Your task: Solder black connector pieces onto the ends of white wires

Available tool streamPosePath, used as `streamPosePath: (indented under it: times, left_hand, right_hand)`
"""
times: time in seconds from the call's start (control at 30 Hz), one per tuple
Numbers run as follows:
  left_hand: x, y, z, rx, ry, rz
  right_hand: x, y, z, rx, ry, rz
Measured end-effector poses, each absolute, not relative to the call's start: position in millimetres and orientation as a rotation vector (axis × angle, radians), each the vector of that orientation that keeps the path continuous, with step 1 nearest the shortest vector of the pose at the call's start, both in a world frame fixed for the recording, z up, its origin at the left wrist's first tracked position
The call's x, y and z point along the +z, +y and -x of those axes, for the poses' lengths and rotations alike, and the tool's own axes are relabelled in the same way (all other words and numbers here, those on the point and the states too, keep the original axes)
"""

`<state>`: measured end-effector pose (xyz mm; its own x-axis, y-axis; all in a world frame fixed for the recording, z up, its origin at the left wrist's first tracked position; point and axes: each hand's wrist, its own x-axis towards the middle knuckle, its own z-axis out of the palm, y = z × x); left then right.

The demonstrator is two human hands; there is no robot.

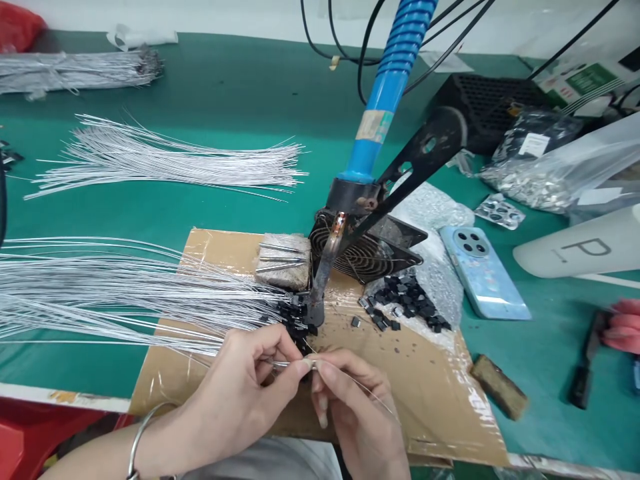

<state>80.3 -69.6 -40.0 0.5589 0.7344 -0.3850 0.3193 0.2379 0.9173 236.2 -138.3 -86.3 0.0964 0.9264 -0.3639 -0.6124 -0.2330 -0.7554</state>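
Over the cardboard sheet (430,407), my left hand (250,393) is closed, thumb and forefinger pinching a thin silvery wire. Its fingertips meet those of my right hand (363,407), also closed in a pinch on a fine strand that trails down to the right. Whatever small part sits between the fingertips is mostly hidden. Just beyond my hands lies a bundle of grey wires (125,287), with small black pieces (295,313) at its right ends. Above it a blue-handled soldering iron (367,150) points its bent tip downward.
A small fan (367,250) and a pad with metal rods (283,263) stand behind the iron tip. Loose black squares (410,300) lie on bubble wrap. Farther right are a blue phone (485,273) and white tumbler (580,243). Another wire bundle (175,157) lies at the back left.
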Motion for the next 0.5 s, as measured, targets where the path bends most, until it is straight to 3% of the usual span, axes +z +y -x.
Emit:
streamPosePath:
  times: [0.5]
  left_hand:
    - [-40,-67,-78,0.365,1.089,-1.284]
  right_hand:
    - [-90,-128,-246,1.253,-0.345,1.160]
